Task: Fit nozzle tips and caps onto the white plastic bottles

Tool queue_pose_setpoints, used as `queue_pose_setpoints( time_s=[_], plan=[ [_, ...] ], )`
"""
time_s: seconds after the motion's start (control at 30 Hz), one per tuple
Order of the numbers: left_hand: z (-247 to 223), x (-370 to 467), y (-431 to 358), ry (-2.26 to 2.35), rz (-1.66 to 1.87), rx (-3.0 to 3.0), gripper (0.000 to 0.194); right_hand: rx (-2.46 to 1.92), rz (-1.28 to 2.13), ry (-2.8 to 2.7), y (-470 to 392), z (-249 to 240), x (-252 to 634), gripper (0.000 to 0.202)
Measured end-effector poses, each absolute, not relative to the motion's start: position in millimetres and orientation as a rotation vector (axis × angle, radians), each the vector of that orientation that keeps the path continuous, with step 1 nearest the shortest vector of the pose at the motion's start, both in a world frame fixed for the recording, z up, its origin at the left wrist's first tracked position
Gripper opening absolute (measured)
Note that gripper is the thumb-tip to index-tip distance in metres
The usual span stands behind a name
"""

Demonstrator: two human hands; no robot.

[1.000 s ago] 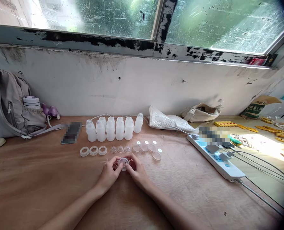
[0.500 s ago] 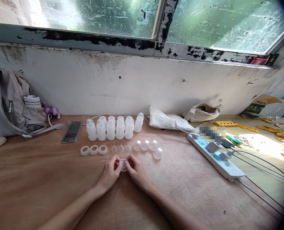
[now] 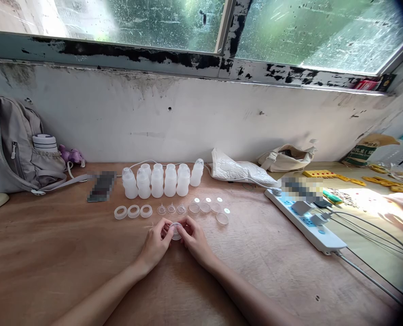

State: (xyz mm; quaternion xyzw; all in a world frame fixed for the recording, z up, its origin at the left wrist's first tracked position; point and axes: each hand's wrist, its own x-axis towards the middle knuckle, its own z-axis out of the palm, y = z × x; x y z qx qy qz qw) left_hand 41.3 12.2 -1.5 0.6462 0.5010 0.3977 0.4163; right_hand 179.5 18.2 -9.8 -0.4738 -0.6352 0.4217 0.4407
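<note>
Between my two hands, just above or on the wooden table, is a clear round bottle collar (image 3: 176, 235); whether another part sits inside it is hard to see. My left hand (image 3: 157, 243) pinches its left side with thumb and fingers. On the opposite side my right hand (image 3: 195, 241) grips it, thumb over the rim. Beyond the hands lies a row of parts: three whitish collar rings (image 3: 133, 211), three clear silicone nipples (image 3: 171, 208), and several clear round discs (image 3: 222, 218) with small white discs (image 3: 208, 200) behind them. Several frosted baby bottles (image 3: 157, 182) stand further back.
On the left are a grey backpack (image 3: 11, 145) and a phone-like dark slab (image 3: 101, 186). A white padded pouch (image 3: 238, 171) and cloth bag (image 3: 286, 157) lie by the wall. To the right, a power strip (image 3: 306, 222) with plugs and cables crosses the table.
Both hands keep hold of the collar. The right fingers have shifted slightly up around its rim. The rows of parts and the bottles stay as they were.
</note>
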Motion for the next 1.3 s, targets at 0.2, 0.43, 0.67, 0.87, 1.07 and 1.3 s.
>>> queue_pose_setpoints(
  time_s=[0.2,0.43,0.67,0.87,1.07,1.3],
  plan=[
    [-1.2,40.7,10.3,1.210,0.978,1.575,0.022,-1.178,1.101,-1.560,17.6,-10.0,178.9,0.019],
    [-6.8,40.2,11.0,1.223,0.987,1.564,0.022,-1.183,0.982,-1.651,16.8,-12.4,176.6,0.014],
    [-3.9,39.8,11.4,1.270,1.043,1.562,0.020,-1.181,0.919,-1.673,15.5,-13.5,175.9,0.009],
    [-2.2,41.4,11.6,1.266,1.087,1.603,0.014,-1.161,0.862,-1.657,13.7,-14.9,175.0,0.015],
    [-5.1,41.2,11.2,1.315,1.068,1.665,0.010,-1.184,0.830,-1.678,14.2,-14.6,172.3,0.010],
    [-5.3,41.2,12.0,1.287,1.090,1.643,0.009,-1.170,0.809,-1.711,14.9,-12.8,173.8,0.006]
  ],
)
